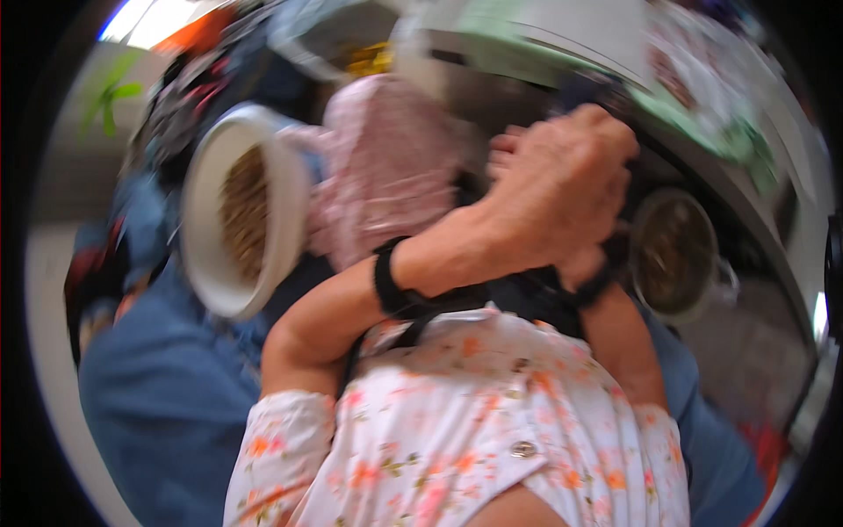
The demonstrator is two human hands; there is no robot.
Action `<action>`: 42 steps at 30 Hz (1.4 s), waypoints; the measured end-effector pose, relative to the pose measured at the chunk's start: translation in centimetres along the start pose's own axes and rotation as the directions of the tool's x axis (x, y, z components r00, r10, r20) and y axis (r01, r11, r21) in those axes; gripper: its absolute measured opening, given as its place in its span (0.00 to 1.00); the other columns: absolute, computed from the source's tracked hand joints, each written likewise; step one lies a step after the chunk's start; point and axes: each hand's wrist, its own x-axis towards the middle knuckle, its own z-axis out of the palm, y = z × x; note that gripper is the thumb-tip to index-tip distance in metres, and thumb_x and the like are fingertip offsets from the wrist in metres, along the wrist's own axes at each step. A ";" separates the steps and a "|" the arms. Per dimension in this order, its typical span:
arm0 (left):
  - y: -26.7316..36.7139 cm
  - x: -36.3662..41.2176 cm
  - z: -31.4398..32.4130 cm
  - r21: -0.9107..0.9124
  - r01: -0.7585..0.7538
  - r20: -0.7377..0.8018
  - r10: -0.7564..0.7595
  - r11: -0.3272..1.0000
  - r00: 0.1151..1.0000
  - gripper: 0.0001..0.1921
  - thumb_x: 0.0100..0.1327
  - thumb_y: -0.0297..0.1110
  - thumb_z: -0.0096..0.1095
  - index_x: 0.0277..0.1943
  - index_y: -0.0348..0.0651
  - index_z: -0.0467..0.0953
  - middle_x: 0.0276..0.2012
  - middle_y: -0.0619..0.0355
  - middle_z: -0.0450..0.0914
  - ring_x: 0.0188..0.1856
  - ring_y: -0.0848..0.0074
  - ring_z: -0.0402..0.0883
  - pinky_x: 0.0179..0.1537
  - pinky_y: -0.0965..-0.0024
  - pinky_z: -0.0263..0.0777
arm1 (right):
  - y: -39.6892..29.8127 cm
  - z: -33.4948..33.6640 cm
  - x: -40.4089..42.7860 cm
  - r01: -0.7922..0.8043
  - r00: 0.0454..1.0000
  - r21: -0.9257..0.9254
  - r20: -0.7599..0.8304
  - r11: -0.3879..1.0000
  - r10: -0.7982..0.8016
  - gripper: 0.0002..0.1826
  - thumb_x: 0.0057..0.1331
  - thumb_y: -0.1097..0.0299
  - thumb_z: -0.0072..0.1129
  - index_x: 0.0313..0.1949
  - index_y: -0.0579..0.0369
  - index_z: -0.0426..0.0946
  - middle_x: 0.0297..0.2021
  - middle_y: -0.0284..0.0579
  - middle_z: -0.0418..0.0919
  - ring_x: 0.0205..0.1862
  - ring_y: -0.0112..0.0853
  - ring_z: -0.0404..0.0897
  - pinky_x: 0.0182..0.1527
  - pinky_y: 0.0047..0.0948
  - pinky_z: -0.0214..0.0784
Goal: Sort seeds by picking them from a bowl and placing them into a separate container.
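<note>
My left hand [560, 184] reaches across to the right, its back towards me and its fingers curled and blurred. Behind it is my right hand [579, 260], mostly covered. Whether either hand grips something is hidden. A dark, blurred thing [589, 92] shows just beyond the left knuckles; I cannot tell whether the hand touches it. To the left of the hands lies a crumpled pink cloth [388, 165]. Beside that cloth, a tilted white tub [290, 230] holds many brown, elongated pieces [247, 214]. Right of my hands stands a round container [675, 253] with brownish contents.
A pale table or cabinet with a light green cover [698, 125] runs along the upper right, bearing a clear plastic bag [701, 66]. Piled clothes [191, 99] and a whitish plastic bag [329, 33] are at the upper left. My knees in blue trousers [171, 388] flank the work.
</note>
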 end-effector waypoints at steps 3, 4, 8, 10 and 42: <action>-1.7 -2.1 -4.8 0.085 0.041 -0.082 -0.034 0.996 0.996 0.07 0.50 0.21 0.60 0.34 0.33 0.75 0.26 0.49 0.75 0.26 0.65 0.77 0.26 0.69 0.70 | -0.7 -0.3 0.6 -0.022 0.999 0.024 0.046 0.999 0.021 0.15 0.67 0.57 0.50 0.31 0.57 0.71 0.17 0.30 0.62 0.16 0.18 0.59 0.13 0.14 0.47; -2.5 -3.9 -7.0 0.158 0.084 -0.123 -0.065 0.984 0.990 0.07 0.50 0.21 0.60 0.34 0.33 0.75 0.26 0.49 0.75 0.26 0.65 0.77 0.26 0.69 0.70 | 0.2 -0.4 1.3 -0.057 0.996 0.034 0.066 0.998 0.054 0.15 0.67 0.57 0.50 0.31 0.57 0.71 0.17 0.31 0.61 0.16 0.18 0.59 0.13 0.14 0.47; -2.6 -8.3 -14.0 0.360 0.321 -0.274 -0.230 0.876 0.934 0.06 0.51 0.24 0.60 0.33 0.33 0.76 0.24 0.51 0.76 0.26 0.69 0.78 0.29 0.71 0.70 | 0.7 -0.8 1.5 -0.082 0.993 0.028 0.088 0.996 0.079 0.15 0.68 0.58 0.48 0.32 0.58 0.71 0.18 0.31 0.60 0.16 0.19 0.59 0.12 0.15 0.46; -3.1 -9.8 -17.4 0.498 0.383 -0.317 -0.248 0.778 0.916 0.05 0.51 0.25 0.59 0.31 0.33 0.76 0.25 0.51 0.77 0.27 0.69 0.79 0.30 0.71 0.71 | 0.4 -1.2 1.2 -0.081 0.993 0.027 0.083 0.996 0.078 0.14 0.69 0.59 0.47 0.32 0.58 0.71 0.18 0.32 0.60 0.16 0.19 0.59 0.12 0.15 0.46; -9.1 -22.4 -32.8 0.752 0.616 -0.160 -0.841 0.235 0.516 0.09 0.37 0.17 0.52 0.25 0.31 0.77 0.19 0.48 0.76 0.22 0.68 0.77 0.24 0.68 0.69 | -0.1 -1.7 1.4 -0.094 0.995 -0.067 0.007 0.993 0.095 0.14 0.69 0.61 0.47 0.33 0.60 0.71 0.19 0.33 0.60 0.17 0.19 0.58 0.13 0.15 0.44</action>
